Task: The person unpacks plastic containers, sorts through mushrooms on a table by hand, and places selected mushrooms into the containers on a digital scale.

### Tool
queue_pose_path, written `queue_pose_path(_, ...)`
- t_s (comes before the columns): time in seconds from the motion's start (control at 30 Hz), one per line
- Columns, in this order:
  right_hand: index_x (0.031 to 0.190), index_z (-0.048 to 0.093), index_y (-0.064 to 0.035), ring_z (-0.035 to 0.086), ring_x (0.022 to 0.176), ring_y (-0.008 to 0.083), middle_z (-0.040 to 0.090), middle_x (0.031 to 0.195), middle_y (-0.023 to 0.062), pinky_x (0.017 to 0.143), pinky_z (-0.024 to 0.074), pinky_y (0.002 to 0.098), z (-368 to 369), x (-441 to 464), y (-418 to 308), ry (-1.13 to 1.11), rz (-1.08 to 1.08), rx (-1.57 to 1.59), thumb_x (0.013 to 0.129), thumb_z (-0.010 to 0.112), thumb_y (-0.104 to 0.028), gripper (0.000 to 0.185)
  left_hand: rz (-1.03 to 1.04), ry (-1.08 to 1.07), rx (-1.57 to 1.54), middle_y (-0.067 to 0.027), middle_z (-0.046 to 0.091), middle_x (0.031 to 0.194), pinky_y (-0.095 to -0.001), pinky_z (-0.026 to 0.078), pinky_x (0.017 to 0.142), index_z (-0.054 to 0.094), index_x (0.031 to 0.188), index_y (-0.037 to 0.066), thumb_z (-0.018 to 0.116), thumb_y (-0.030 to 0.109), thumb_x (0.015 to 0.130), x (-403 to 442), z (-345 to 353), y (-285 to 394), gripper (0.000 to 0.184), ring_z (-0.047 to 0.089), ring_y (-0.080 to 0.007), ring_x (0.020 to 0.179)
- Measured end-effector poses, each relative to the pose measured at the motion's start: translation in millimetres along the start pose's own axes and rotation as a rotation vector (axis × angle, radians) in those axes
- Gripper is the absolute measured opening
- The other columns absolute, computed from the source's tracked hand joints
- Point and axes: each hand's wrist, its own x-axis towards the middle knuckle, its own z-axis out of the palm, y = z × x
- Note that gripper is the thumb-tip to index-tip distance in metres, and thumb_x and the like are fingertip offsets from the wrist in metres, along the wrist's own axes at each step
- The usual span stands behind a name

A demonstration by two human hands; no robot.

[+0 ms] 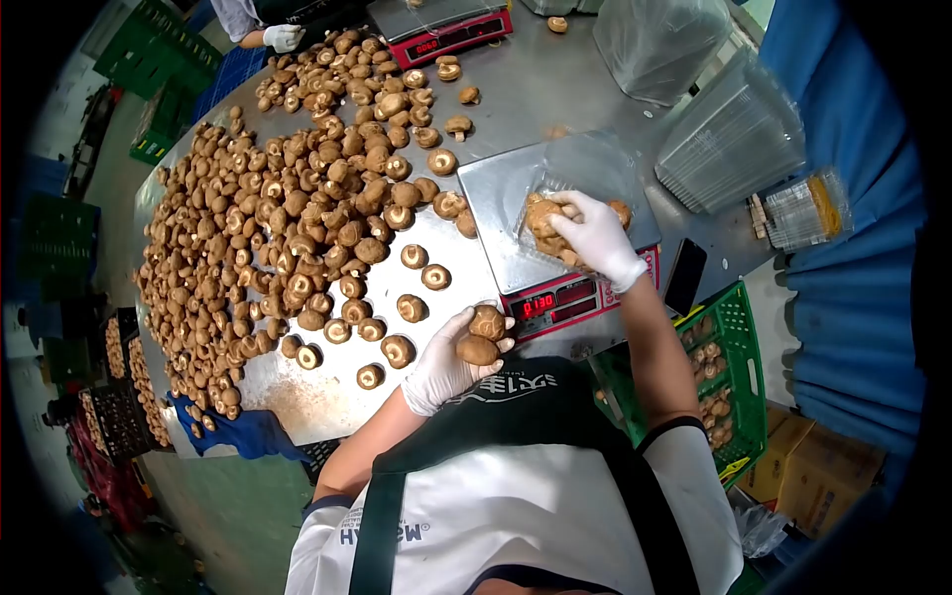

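In my white-gloved left hand (448, 359) are two brown shiitake mushrooms (479, 349), resting in the curled fingers near the front edge of the table. My gloved right hand (598, 236) reaches over a clear plastic tray (525, 234) that holds several shiitake. Its fingers close on a shiitake mushroom (541, 214) in the tray; the palm side is hidden. The tray sits on the steel plate of a red digital scale (492, 198), whose lit display (538, 304) appears to read 0.130. A clear lid (595, 154) stands up behind the tray.
A large heap of shiitake (288, 218) covers the left of the steel table. Stacked clear trays (734, 129) and a phone (685, 278) lie right. A green crate (749, 397) stands below. Across the table are a second scale (451, 40) and another person's gloved hand (285, 38).
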Motion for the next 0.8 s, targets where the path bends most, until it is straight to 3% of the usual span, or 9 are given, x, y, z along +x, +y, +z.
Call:
queue_pose_path(0.07, 0.119, 0.062, 0.0051, 0.064, 0.095, 0.0123, 0.069, 0.104, 0.0109, 0.085, 0.0505, 0.0257, -10, -1, 2, -0.057, 0.082, 0.306, 0.095, 0.06, -0.013, 0.03, -0.01, -0.025, -0.008, -0.018, 0.056, 0.13, -0.0412, 0.061, 0.073, 0.047, 0.134, 0.011, 0.043, 0.037, 0.103, 1, -4, 1, 0.04, 0.064, -0.0308, 0.104)
queue_pose_path(0.2, 0.12, 0.06, 0.0105, 0.062, 0.1, 0.0127, 0.067, 0.113, 0.0106, 0.089, 0.0496, 0.0259, -30, -10, -9, -0.061, 0.027, 0.458, 0.096, 0.057, -0.009, 0.031, -0.011, -0.003, 0.068, -0.0173, 0.056, 0.13, -0.0396, 0.062, 0.071, 0.048, 0.133, 0.011, 0.044, 0.038, 0.103, 4, -1, 1, 0.04, 0.064, -0.0293, 0.103)
queue_pose_path(0.4, 0.122, 0.06, 0.0073, 0.062, 0.1, 0.0129, 0.067, 0.112, 0.01, 0.091, 0.0489, 0.0267, -34, -24, -13, -0.011, 0.019, 0.506, 0.097, 0.055, -0.013, 0.032, 0.003, -0.003, 0.148, -0.0152, 0.06, 0.124, -0.039, 0.062, 0.072, 0.05, 0.131, 0.013, 0.044, 0.04, 0.102, 5, 9, -1, 0.039, 0.065, -0.0287, 0.101)
queue_pose_path(0.5, 0.125, 0.06, 0.0036, 0.059, 0.107, 0.0121, 0.065, 0.117, 0.0082, 0.096, 0.0445, 0.0272, -45, -30, -15, 0.139, -0.01, 0.4, 0.098, 0.051, -0.015, 0.034, 0.013, 0.031, 0.147, -0.0149, 0.06, 0.126, -0.0392, 0.061, 0.073, 0.05, 0.13, 0.013, 0.045, 0.04, 0.102, 1, 7, -1, 0.039, 0.065, -0.0282, 0.102)
queue_pose_path(0.63, 0.125, 0.061, 0.001, 0.062, 0.101, 0.0124, 0.068, 0.113, 0.0089, 0.089, 0.0491, 0.029, -46, -22, -6, 0.521, -0.055, 0.292, 0.094, 0.056, -0.01, 0.033, 0.071, 0.084, 0.196, -0.0165, 0.058, 0.129, -0.041, 0.06, 0.073, 0.047, 0.131, 0.013, 0.044, 0.04, 0.102, -7, 1, 0, 0.04, 0.064, -0.0286, 0.104)
queue_pose_path(0.67, 0.123, 0.064, -0.0076, 0.066, 0.088, 0.0175, 0.07, 0.101, 0.011, 0.082, 0.0506, 0.029, -39, -17, 6, 0.566, -0.139, 0.054, 0.091, 0.061, -0.013, 0.033, 0.094, 0.104, 0.224, -0.0163, 0.058, 0.129, -0.0408, 0.06, 0.073, 0.047, 0.131, 0.013, 0.045, 0.04, 0.102, -9, -2, 2, 0.04, 0.064, -0.0285, 0.104)
queue_pose_path(0.7, 0.121, 0.066, -0.0099, 0.064, 0.087, 0.0255, 0.069, 0.099, 0.0126, 0.081, 0.0499, 0.0355, -39, -16, 12, 0.481, -0.252, -0.238, 0.088, 0.063, -0.014, 0.033, 0.117, 0.124, 0.251, -0.0162, 0.058, 0.128, -0.0406, 0.059, 0.074, 0.047, 0.13, 0.013, 0.045, 0.04, 0.102, -14, -6, 3, 0.04, 0.064, -0.0284, 0.104)
queue_pose_path(0.77, 0.119, 0.067, -0.0084, 0.061, 0.09, 0.0319, 0.068, 0.099, 0.0147, 0.084, 0.0478, 0.0407, -35, -17, 21, 0.388, -0.338, -0.465, 0.088, 0.062, -0.014, 0.032, 0.222, 0.283, 0.31, -0.0118, 0.062, 0.122, -0.0407, 0.056, 0.079, 0.047, 0.132, 0.015, 0.048, 0.041, 0.101, -40, -15, 7, 0.041, 0.065, -0.0249, 0.1)
queue_pose_path(0.8, 0.118, 0.066, -0.0078, 0.06, 0.091, 0.0328, 0.068, 0.101, 0.0146, 0.086, 0.0464, 0.0412, -39, -16, 22, 0.418, -0.332, -0.394, 0.089, 0.061, -0.014, 0.03, 0.265, 0.327, 0.324, -0.0117, 0.062, 0.121, -0.04, 0.056, 0.078, 0.048, 0.13, 0.015, 0.048, 0.04, 0.101, -53, -24, 9, 0.039, 0.065, -0.0245, 0.098)
